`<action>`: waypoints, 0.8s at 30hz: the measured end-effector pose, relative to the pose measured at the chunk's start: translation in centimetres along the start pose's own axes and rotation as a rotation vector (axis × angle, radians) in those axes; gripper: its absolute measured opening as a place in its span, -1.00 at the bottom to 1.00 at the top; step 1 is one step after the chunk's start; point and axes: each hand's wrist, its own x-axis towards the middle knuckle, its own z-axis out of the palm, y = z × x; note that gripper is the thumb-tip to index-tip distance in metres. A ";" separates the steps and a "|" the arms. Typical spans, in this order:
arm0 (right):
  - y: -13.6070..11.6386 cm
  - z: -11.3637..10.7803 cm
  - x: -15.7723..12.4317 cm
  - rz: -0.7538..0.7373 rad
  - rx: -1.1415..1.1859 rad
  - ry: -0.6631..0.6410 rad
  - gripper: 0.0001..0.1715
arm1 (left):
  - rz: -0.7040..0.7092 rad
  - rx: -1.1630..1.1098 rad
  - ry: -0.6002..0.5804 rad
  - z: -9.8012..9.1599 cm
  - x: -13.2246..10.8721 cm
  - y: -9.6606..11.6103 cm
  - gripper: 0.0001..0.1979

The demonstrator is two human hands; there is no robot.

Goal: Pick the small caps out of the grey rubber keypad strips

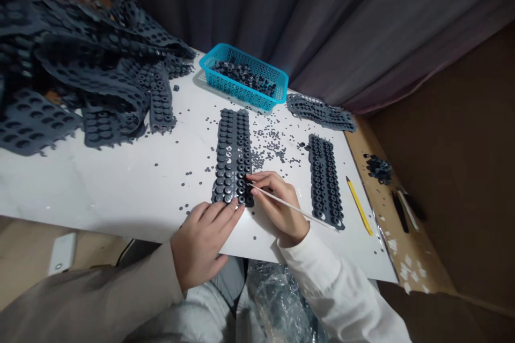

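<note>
A dark grey rubber strip [233,155] studded with small rings lies in the middle of the white table [100,182]. My left hand [205,238] rests flat on the table with its fingers stretched out, touching the strip's near end. My right hand [277,201] is closed in a pinch round a thin pale stick [293,207]. The stick's tip meets the strip's near right corner.
A turquoise basket [245,76] holding small dark rings stands at the back. A big heap of punched rubber sheets [80,69] fills the left. Two more strips [325,179] [322,112] lie right, beside a yellow pencil [359,205]. Small punched bits are scattered about.
</note>
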 end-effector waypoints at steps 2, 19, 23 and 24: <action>0.1 0.0 -0.1 -0.007 -0.008 -0.003 -0.92 | -0.002 0.002 -0.001 -0.1 0.1 0.0 -0.35; 0.4 -0.5 1.0 0.205 0.003 0.179 -0.83 | 0.037 -0.286 -0.028 -4.3 5.2 -4.7 -0.79; 1.0 -0.4 1.1 0.229 0.080 0.180 -0.82 | 0.015 -0.221 -0.067 -3.3 9.1 -6.7 -0.91; 1.1 -0.3 1.0 0.238 0.108 0.186 -0.82 | 0.021 -0.231 -0.071 -3.1 9.5 -6.9 -0.92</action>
